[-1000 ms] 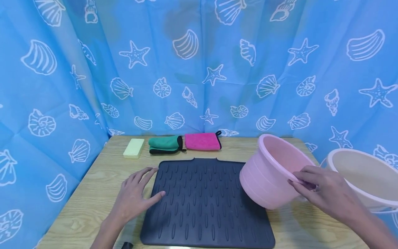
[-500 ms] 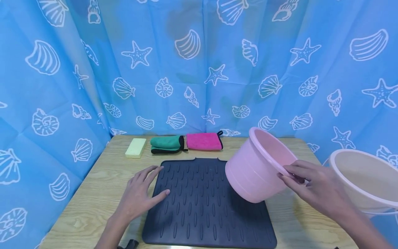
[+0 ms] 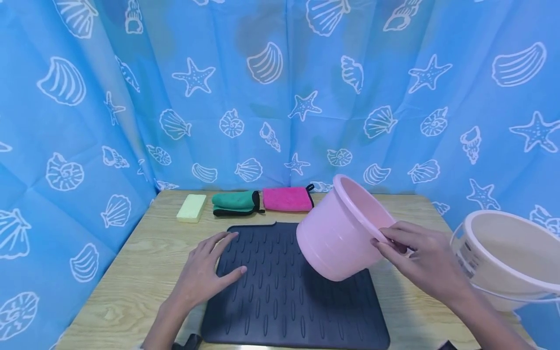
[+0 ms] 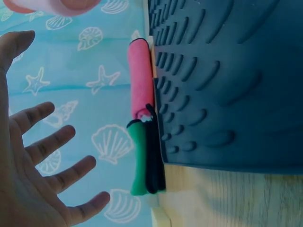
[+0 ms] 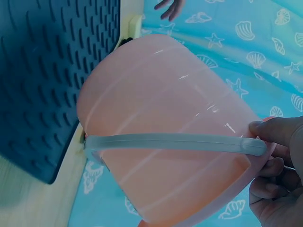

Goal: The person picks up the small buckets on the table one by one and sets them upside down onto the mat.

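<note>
Bare forearms (image 3: pixel 172 313), the left perhaps wearing something black (image 3: pixel 192 342).

At the right of the head view, the white bucket (image 3: pixel 492 277) runs past the edge, and the print (image 3: pixel 468 257) on its side is too small to read. The pink bucket (image 3: pixel 332 238) covers the upper right of the mat (image 3: pixel 271 301). In the left wrist view, the left hand (image 4: pixel 23 184) is cut by the left edge, the sponge (image 4: pixel 161 217) by the bottom edge. In the right wrist view, the right edge crops the right hand (image 5: pixel 286 194)
</note>
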Demonstrator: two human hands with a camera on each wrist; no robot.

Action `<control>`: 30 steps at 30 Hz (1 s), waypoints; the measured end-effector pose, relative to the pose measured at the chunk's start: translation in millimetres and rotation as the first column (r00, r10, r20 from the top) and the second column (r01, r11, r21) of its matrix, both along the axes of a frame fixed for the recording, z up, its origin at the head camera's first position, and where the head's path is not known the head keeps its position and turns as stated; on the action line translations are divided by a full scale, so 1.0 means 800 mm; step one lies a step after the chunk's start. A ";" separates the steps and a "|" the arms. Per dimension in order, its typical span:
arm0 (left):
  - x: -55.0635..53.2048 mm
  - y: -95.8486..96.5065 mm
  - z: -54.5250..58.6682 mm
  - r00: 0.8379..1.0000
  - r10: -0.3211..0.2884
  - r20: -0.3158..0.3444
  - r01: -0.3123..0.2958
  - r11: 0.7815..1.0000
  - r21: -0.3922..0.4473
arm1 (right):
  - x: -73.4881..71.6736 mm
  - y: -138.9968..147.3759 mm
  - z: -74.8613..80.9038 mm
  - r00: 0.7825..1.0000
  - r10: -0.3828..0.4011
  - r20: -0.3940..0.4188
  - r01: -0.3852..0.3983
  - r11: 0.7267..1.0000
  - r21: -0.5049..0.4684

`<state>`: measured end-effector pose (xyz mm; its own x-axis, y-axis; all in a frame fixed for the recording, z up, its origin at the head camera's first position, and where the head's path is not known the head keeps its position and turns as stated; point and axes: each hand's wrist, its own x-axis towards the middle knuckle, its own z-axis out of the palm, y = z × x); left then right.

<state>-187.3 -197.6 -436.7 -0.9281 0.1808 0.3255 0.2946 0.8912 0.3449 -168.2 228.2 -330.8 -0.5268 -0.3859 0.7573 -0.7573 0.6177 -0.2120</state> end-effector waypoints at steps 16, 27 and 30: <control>-0.004 0.014 0.004 0.999 0.000 0.035 -0.003 0.996 0.086 | -0.007 -0.037 -0.001 0.999 0.020 0.042 -0.017 0.997 -0.073; -0.006 0.020 0.002 0.999 -0.007 0.045 0.000 0.989 0.148 | -0.015 -0.058 -0.012 0.998 0.049 0.050 -0.043 0.992 -0.117; -0.007 0.021 0.005 0.998 -0.007 0.061 -0.004 0.985 0.173 | -0.017 -0.064 -0.014 0.997 0.054 0.056 -0.046 0.990 -0.134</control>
